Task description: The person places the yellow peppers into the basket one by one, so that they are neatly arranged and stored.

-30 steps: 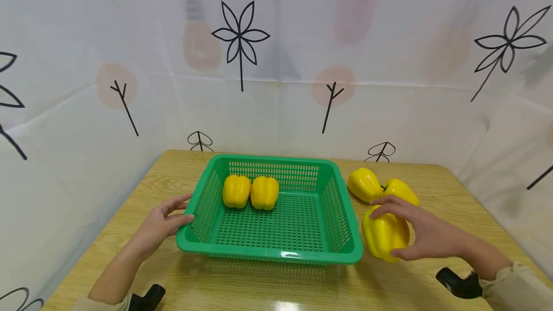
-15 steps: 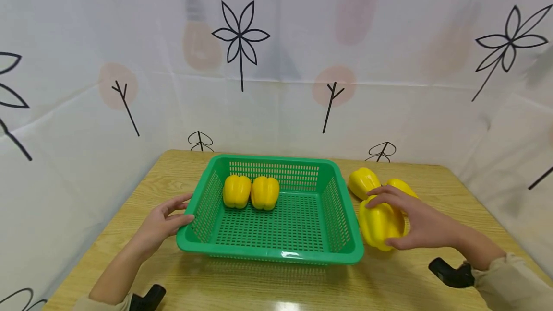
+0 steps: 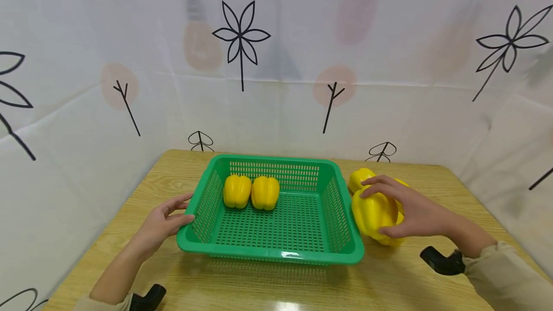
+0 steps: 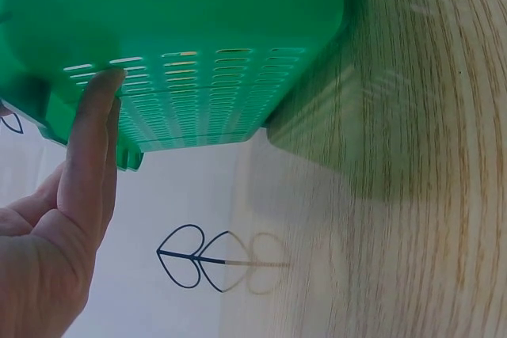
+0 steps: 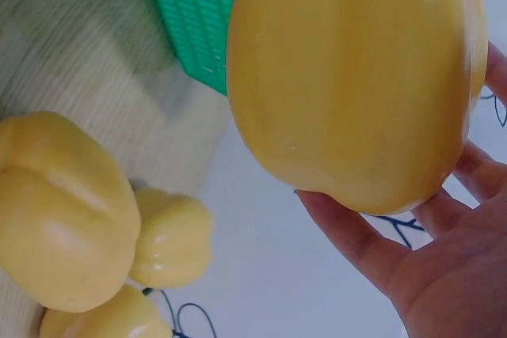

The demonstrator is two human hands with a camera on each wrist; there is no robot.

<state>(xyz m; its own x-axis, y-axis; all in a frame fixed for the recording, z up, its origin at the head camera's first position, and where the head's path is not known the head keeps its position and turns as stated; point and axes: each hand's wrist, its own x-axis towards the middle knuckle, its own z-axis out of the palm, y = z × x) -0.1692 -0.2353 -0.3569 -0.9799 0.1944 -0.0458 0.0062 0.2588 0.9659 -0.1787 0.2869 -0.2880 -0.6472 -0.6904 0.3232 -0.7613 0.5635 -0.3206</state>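
My left hand point(image 3: 157, 224) holds the left rim of a green plastic basket point(image 3: 276, 253), thumb over the edge, with fingers against the slotted outer wall in the left wrist view. Inside, toward the back left, two yellow bell peppers point(image 3: 236, 191) stand side by side. Just outside the basket's right rim, my right hand point(image 3: 416, 215) grips another yellow bell pepper point(image 3: 372, 212) between thumb and fingers. The right wrist view shows this pepper raised off the table, its smooth side filling much of the picture.
Three more yellow peppers lie on the wooden table point(image 3: 319, 287) at the right: a near one point(image 5: 67, 211) and two behind it, one being a smaller-looking pepper point(image 5: 170, 239). A white patterned cloth point(image 3: 276, 109) hangs behind the table.
My right hand has lifted the pepper and moved it leftward, closer to the basket's right rim. A pepper below it now shows. The left hand and basket stay in place.
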